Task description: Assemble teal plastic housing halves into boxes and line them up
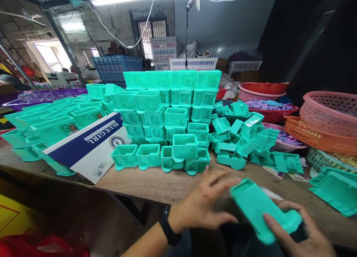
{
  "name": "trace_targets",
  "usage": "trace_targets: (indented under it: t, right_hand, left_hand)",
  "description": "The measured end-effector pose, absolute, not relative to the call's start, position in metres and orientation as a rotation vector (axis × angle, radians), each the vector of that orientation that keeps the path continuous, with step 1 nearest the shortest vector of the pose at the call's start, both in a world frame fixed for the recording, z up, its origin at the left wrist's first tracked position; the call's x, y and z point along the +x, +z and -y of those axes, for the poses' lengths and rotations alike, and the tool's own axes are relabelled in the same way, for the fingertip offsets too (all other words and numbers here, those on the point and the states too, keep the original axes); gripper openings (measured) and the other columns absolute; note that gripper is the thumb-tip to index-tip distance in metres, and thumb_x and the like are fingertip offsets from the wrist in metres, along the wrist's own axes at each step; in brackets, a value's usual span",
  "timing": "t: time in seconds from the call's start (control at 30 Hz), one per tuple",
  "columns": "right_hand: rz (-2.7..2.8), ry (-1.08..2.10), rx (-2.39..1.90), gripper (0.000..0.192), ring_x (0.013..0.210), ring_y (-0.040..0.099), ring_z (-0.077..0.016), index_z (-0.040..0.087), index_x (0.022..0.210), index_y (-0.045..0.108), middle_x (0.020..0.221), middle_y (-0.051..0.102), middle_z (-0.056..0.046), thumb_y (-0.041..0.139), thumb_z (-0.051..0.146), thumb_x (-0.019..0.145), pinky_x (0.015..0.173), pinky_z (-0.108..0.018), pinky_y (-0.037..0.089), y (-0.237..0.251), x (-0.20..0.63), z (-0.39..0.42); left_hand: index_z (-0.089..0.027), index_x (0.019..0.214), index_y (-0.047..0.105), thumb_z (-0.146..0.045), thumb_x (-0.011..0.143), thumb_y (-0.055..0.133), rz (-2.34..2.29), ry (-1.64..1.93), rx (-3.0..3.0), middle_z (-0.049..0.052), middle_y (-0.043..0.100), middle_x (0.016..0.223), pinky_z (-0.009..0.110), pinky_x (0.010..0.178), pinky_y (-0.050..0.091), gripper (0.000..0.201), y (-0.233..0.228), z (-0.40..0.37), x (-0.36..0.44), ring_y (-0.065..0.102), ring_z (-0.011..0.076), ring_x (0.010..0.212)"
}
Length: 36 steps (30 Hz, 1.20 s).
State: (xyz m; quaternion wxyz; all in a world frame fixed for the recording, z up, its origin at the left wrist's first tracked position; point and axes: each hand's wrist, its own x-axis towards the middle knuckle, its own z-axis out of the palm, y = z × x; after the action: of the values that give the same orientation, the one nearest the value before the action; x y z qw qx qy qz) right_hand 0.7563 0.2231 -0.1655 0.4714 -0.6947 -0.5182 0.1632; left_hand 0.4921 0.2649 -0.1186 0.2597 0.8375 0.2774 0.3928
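Note:
My right hand (pixel 304 227) is wrapped round a turquoise plastic part (pixel 256 208), long and flat-faced with a rounded lip at its lower end. Slightly blurred, my left hand (pixel 205 199) is beside the part's upper left corner, fingers spread and thumb apart; whether a fingertip touches the corner I cannot tell. A dark band circles the left wrist. Just beyond the left hand stand turquoise box-shaped parts (pixel 185 147) stacked in several tiers. To their right lies a loose heap of similar turquoise pieces (pixel 245 138).
A printed cardboard panel (pixel 95 145) leans between the stack and more turquoise parts (pixel 55 127) on the left. At right are pink baskets (pixel 331 103), an orange basket (pixel 306 134) and a large turquoise piece (pixel 337 190). The wooden table's front edge (pixel 122 192) runs close below.

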Motion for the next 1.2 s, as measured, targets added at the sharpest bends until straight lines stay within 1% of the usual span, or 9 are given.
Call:
trace_targets:
  t: [0.1,0.23,0.4,0.53,0.63,0.83,1.0,1.1,1.2]
  right_hand:
    - [1.283,-0.173,-1.676,0.071,0.096,0.070,-0.0435,0.028,0.091,0.060,0.093,0.072,-0.012,0.066,0.093,0.062,0.085,-0.059,0.056,-0.177,0.768,-0.244]
    - [1.312,-0.461,-1.567,0.072,0.111,0.066,-0.0478,0.023,0.088,0.059,0.102,0.070,-0.021,0.045,0.094,0.081,0.103,-0.069,0.046,-0.202,0.783,-0.274]
    - [1.330,-0.484,-1.553,0.086,0.136,0.054,-0.0502,0.012,0.123,0.064,0.140,0.061,-0.031,0.049,0.088,0.086,0.111,-0.075,0.039,-0.202,0.780,-0.277]
    - [1.459,-0.505,-1.352,0.052,0.139,0.055,-0.0406,0.015,0.136,0.061,0.146,0.061,-0.024,0.063,0.051,0.098,0.115,-0.062,0.042,-0.174,0.749,-0.250]
    - [1.576,-0.409,-1.220,0.038,0.134,0.061,-0.0303,0.022,0.139,0.059,0.140,0.066,-0.015,0.059,0.030,0.102,0.115,-0.049,0.043,-0.156,0.725,-0.231]
    - [1.799,-0.262,-1.219,0.031,0.133,0.061,-0.0267,0.026,0.134,0.062,0.142,0.067,-0.010,0.054,0.033,0.105,0.111,-0.042,0.041,-0.166,0.709,-0.219]
    - [1.935,-0.290,-1.316,0.037,0.117,0.069,-0.0328,0.028,0.138,0.062,0.130,0.075,-0.008,0.050,0.041,0.106,0.106,-0.052,0.039,-0.199,0.707,-0.223]
    - [1.904,-0.373,-1.369,0.034,0.113,0.069,-0.0337,0.031,0.132,0.068,0.130,0.075,-0.008,0.045,0.035,0.107,0.103,-0.054,0.039,-0.208,0.716,-0.232]
    - [1.846,-0.483,-1.423,0.034,0.107,0.068,-0.0345,0.031,0.124,0.072,0.121,0.077,-0.008,0.044,0.036,0.106,0.095,-0.053,0.042,-0.209,0.734,-0.246]
  left_hand:
    - [-0.025,0.143,0.059,-0.019,0.096,0.060,-1.420,1.205,2.378,0.014,0.061,0.149,0.072,0.130,0.011,0.048,-0.112,-0.292,0.463,0.043,0.0384,0.152]
    - [-0.020,0.122,0.069,-0.018,0.096,0.059,-1.890,1.080,2.299,0.014,0.074,0.123,0.085,0.120,0.016,0.028,-0.099,-0.334,0.422,0.045,0.0429,0.147]
    - [-0.021,0.102,0.070,-0.028,0.097,0.061,-1.658,1.234,2.343,0.007,0.075,0.101,0.063,0.122,0.035,0.012,-0.073,-0.333,0.412,0.051,0.0356,0.139]
    - [-0.022,0.105,0.070,-0.040,0.097,0.059,-1.285,1.252,2.154,0.004,0.073,0.101,0.036,0.092,0.053,0.023,-0.067,-0.299,0.450,0.065,0.0248,0.102]
    - [-0.018,0.093,0.071,-0.044,0.098,0.054,-1.173,0.946,1.954,0.002,0.070,0.083,0.027,0.067,0.047,0.031,-0.087,-0.290,0.488,0.061,0.0185,0.076]
    - [-0.017,0.073,0.064,-0.033,0.095,0.054,-1.144,0.803,1.959,-0.001,0.060,0.065,0.026,0.059,0.040,0.029,-0.139,-0.309,0.535,0.053,0.0151,0.063]
    - [-0.018,0.100,0.069,-0.025,0.097,0.054,-1.255,0.932,2.089,0.007,0.073,0.102,0.036,0.090,0.054,0.017,-0.148,-0.311,0.539,0.067,0.0238,0.098]
    - [-0.020,0.116,0.067,-0.017,0.098,0.048,-1.421,1.024,2.171,0.013,0.065,0.131,0.051,0.113,0.043,0.027,-0.144,-0.313,0.518,0.054,0.0313,0.129]
    - [-0.017,0.118,0.067,-0.008,0.095,0.044,-1.636,1.032,2.189,0.017,0.065,0.131,0.070,0.117,0.026,0.034,-0.142,-0.322,0.489,0.043,0.0387,0.137]
